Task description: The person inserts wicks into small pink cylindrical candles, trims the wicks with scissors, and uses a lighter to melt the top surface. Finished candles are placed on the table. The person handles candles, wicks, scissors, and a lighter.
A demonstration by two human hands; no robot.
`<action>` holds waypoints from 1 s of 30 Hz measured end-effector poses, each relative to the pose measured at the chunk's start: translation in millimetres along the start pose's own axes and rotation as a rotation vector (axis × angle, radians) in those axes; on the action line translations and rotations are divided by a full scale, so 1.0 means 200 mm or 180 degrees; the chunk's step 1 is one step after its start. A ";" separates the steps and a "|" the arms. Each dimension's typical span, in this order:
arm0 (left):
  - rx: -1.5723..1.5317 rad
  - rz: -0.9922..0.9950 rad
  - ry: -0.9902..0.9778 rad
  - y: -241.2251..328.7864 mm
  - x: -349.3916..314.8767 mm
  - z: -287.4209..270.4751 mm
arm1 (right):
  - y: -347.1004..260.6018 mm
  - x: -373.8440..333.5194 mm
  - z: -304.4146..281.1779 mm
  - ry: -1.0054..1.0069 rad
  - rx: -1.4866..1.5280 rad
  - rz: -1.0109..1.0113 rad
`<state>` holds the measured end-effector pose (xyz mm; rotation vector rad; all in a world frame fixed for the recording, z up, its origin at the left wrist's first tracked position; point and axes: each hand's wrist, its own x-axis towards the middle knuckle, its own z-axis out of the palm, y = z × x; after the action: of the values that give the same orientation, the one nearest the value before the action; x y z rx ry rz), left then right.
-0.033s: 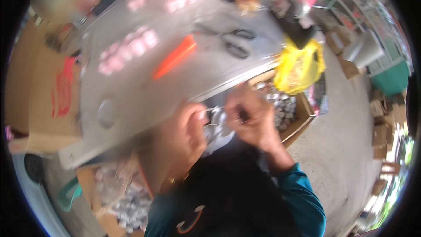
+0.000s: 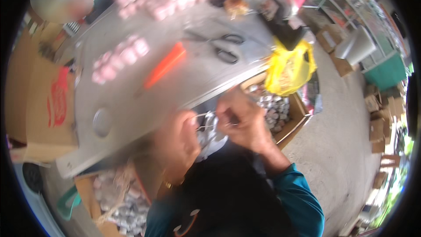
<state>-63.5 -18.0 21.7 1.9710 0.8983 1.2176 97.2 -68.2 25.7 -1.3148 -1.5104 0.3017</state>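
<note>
My left hand (image 2: 177, 142), smeared by motion, is closed with the thumb pressed to the fingers. A thin pale string (image 2: 202, 114) runs from it to my right hand (image 2: 243, 120), whose fingers are curled in a pinch. Between the hands the string shows as two near-parallel strands; its ends are hidden in the fingers. Just below it, in front of my dark apron, lie white pieces (image 2: 210, 142) that I cannot make out clearly. Both hands are held at the near edge of the grey table (image 2: 127, 101).
On the table lie an orange-handled cutter or similar tool (image 2: 165, 65), black-handled scissors (image 2: 226, 48) and a row of pink wrapped pieces (image 2: 120, 59). Cardboard boxes of small grey-white pieces stand at right (image 2: 276, 112) and lower left (image 2: 125, 210). A yellow bag (image 2: 289, 70) overhangs the right box.
The whole view has shifted slightly, so the table and its things appear a little further left. My hands keep the same hold on the string.
</note>
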 end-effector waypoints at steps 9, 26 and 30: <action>0.0152 0.0125 0.0583 -0.06 0.04 0.01 | 0.12 0.25 -0.15 0.0040 0.0388 0.0754; -0.2714 -0.0940 -0.0283 -0.11 -0.05 0.09 | 0.73 0.71 -0.37 0.1141 0.0927 0.1601; -0.4075 -0.1218 -0.0538 -0.14 -0.05 0.13 | 0.66 0.64 -0.37 0.1133 0.0872 0.1051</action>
<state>-48.3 -15.4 -14.4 0.7949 0.2147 0.9620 253.0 54.6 26.0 -1.3120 -0.9189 0.4423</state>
